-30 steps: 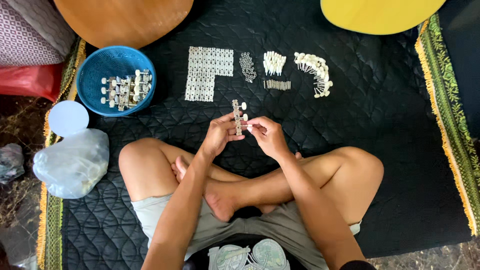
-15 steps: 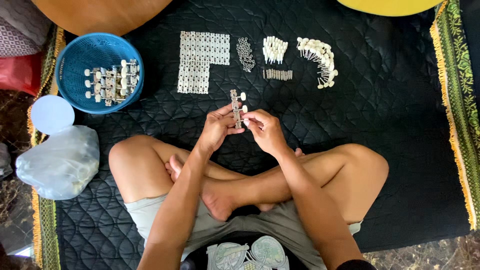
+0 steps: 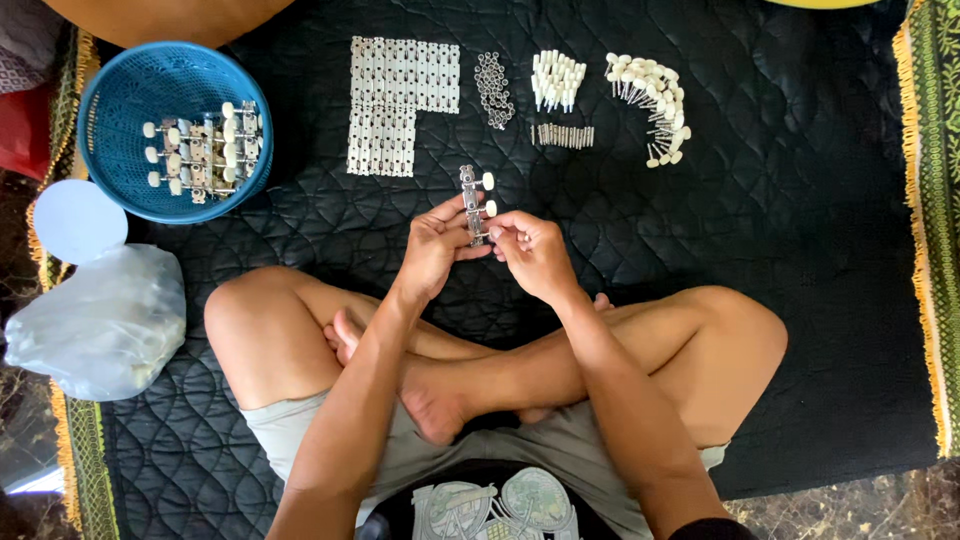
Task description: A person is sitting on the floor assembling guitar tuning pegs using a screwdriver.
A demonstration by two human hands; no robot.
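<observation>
A: What is sitting at the far left?

B: A crumpled clear plastic bag point(image 3: 95, 320) is lying on the edge of the black quilted mat point(image 3: 780, 250), with a round pale blue lid point(image 3: 78, 220) just above it. Beside those, a round blue plastic basket point(image 3: 130, 85) is holding a heap of finished metal tuner strips with white knobs point(image 3: 200, 150).

A: And in the middle?

B: The person is sitting cross-legged, holding up a narrow metal tuner plate with white knobs point(image 3: 472, 205) above the knees. The left hand point(image 3: 435, 250) is closing around the plate's lower end, fingers curled on its left side. The right hand point(image 3: 530, 250) is pinching a white knob at the plate's right edge between thumb and fingertips.

A: What is lying beyond the hands?

B: A flat grid of bare metal plates point(image 3: 400, 100) is lying straight above the left hand. To its right, a small heap of dark metal rings point(image 3: 492, 88), a cluster of white plastic knobs point(image 3: 556, 78) with a short row of small metal pins point(image 3: 562, 135) under it, then a curved pile of white-capped metal pegs point(image 3: 650, 100).

A: Is anything blocking the hands?

B: Nothing is lying between them and the parts; the folded legs are crossing just below the wrists. A green and yellow fringed border point(image 3: 925, 200) is running along the mat's right edge.
</observation>
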